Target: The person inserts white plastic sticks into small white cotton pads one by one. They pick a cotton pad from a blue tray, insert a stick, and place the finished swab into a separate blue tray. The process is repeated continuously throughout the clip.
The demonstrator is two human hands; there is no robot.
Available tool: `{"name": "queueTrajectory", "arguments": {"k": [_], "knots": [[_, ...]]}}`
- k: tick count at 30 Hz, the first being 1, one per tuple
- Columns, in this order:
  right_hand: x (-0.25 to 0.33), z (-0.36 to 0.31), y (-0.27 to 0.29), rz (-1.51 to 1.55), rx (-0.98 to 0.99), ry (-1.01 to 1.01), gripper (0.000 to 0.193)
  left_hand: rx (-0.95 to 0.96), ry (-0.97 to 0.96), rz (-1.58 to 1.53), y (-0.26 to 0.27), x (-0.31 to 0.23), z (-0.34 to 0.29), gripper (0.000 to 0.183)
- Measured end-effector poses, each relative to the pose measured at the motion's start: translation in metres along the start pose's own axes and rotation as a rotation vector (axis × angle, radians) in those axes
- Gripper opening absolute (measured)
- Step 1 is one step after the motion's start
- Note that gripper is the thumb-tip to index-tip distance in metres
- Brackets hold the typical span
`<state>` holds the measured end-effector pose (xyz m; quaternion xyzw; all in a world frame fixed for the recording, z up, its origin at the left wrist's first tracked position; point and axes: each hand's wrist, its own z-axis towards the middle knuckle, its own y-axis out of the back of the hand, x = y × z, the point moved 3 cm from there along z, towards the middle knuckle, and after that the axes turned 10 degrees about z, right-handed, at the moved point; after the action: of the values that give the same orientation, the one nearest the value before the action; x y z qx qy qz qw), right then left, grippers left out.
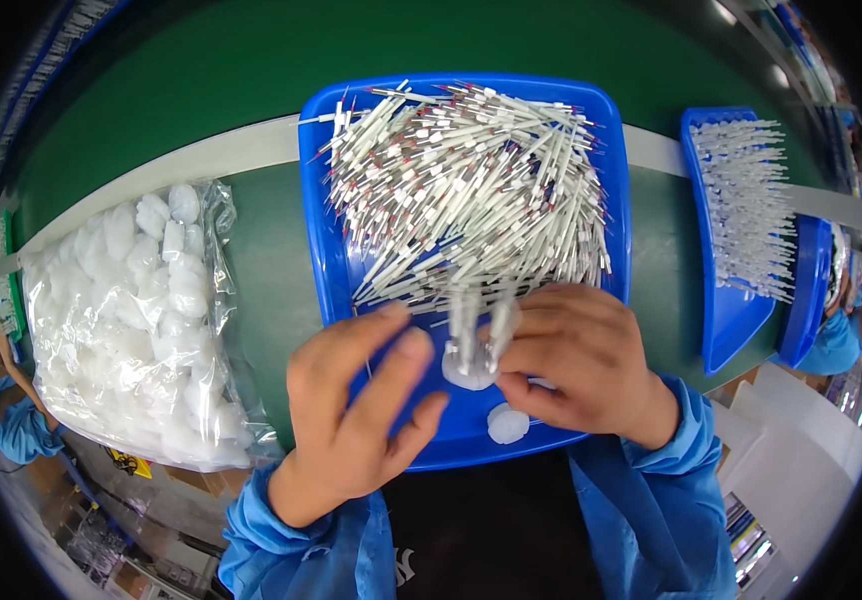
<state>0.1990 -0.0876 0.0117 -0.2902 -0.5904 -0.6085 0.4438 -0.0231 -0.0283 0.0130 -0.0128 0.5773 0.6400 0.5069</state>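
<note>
In front of me, a blue tray [623,220] holds a heap of thin white rods [471,180] with fine tips, some of them reddish. My right hand [586,360], over the tray's near part, is closed on a small translucent plastic holder [470,372]. A few white rods stand up in this holder, blurred by motion. My left hand [351,405] is just left of it, fingers spread and nothing visible between them. A loose, round translucent plastic piece [508,424] lies in the tray's near end, below my right hand.
A clear bag [131,330] full of white translucent plastic pieces lies left of the tray on the green table [261,270]. To the right, a second blue tray [726,345] holds rows of upright white rods [746,205]. Co-workers' blue sleeves show at both edges.
</note>
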Motion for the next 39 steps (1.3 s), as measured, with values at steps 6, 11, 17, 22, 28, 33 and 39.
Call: {"name": "queueTrajectory", "arguments": {"k": [6,11,17,22,28,33,39], "knots": [[0.011,-0.009,-0.009,-0.465,0.056,0.073,0.020,0.279,-0.108,0.279,-0.009,-0.002,-0.001,0.053],[0.006,-0.014,-0.011,-0.364,0.052,0.051,0.023,0.250,-0.130,0.273,-0.014,-0.001,-0.001,0.031],[0.005,-0.012,-0.014,-0.383,0.057,0.066,0.017,0.256,-0.181,0.248,-0.020,-0.001,0.007,0.021],[0.007,-0.015,-0.019,-0.447,-0.037,0.124,0.008,0.321,-0.258,0.319,-0.019,-0.004,0.009,0.019],[0.009,-0.041,-0.009,-0.367,-0.265,0.204,0.008,0.300,-0.235,0.330,-0.014,-0.019,0.003,0.025],[0.011,-0.135,0.083,-0.529,-0.666,-0.051,0.020,0.300,-0.219,0.263,-0.008,-0.019,0.003,0.029],[-0.061,-0.275,0.200,-0.967,-1.004,-0.699,0.014,0.314,-0.315,0.250,-0.028,-0.020,0.004,0.019]]}}
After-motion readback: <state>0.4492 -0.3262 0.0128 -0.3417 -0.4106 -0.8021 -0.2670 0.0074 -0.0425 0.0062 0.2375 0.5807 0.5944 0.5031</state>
